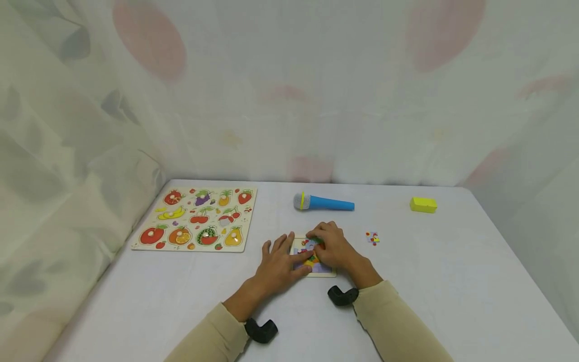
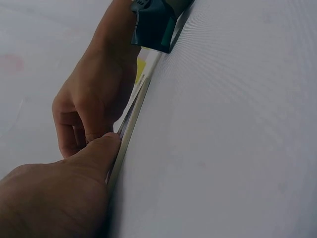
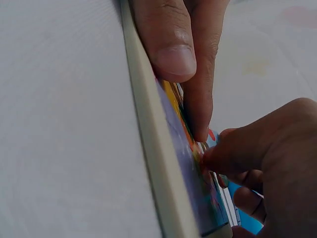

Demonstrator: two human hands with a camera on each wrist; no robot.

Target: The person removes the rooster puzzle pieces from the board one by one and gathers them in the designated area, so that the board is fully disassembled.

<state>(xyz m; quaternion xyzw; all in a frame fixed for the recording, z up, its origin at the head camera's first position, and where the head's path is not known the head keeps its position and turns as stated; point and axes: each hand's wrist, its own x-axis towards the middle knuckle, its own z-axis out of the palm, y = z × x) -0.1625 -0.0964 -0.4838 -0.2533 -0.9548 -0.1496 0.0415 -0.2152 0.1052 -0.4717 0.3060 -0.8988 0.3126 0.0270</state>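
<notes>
The left hand (image 1: 277,269) lies with spread fingers over the left part of a small picture puzzle in a pale frame (image 1: 327,275), its index finger and thumb touching the picture. At the puzzle's upper right, the right hand (image 1: 333,246) has curled fingers and pinches a small puzzle piece (image 3: 213,138), mostly hidden by the fingers. In the right wrist view, the left thumb and index finger rest on the picture (image 3: 181,144) beside that pinch. A loose puzzle piece (image 1: 373,238) lies on the table right of the right hand.
A fruit peg board (image 1: 194,219) lies at the left of the white table (image 1: 452,281). Behind the puzzle is a blue toy microphone (image 1: 332,203), and a yellow block (image 1: 423,204) sits at the back right. Patterned cloth (image 1: 289,136) hangs around the table.
</notes>
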